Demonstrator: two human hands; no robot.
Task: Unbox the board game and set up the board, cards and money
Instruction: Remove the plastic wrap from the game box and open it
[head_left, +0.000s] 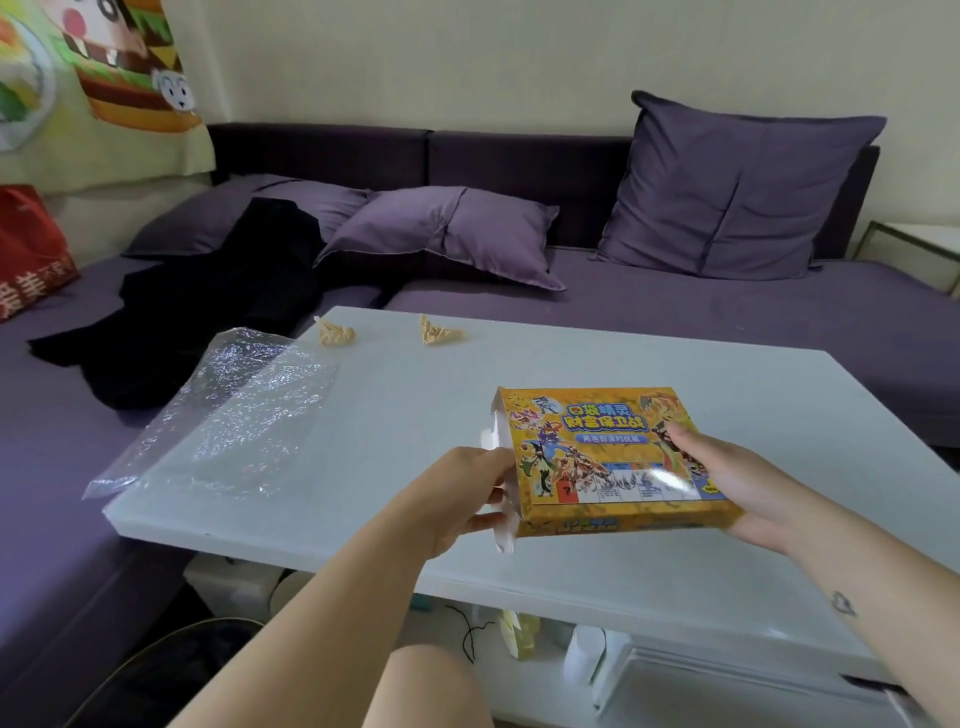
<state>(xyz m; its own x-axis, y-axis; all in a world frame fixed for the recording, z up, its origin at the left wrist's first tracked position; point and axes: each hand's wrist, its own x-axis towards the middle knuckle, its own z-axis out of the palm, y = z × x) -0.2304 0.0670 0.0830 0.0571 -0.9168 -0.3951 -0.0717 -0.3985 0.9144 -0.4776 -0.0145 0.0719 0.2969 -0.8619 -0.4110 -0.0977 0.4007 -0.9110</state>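
A yellow board game box (608, 457) with cartoon creatures and blue lettering is held just above the white table (395, 415). My right hand (727, 483) grips its right end, thumb on top and fingers underneath. My left hand (467, 493) pinches the white flap (501, 488) at the box's left end, which stands partly opened. What is inside the box is hidden.
A sheet of clear bubble wrap (223, 410) lies over the table's left corner. Two crumpled brown tape scraps (336, 332) (439, 332) sit near the far edge. A purple sofa (675, 306) with cushions and a black garment (208, 301) wraps round behind and left.
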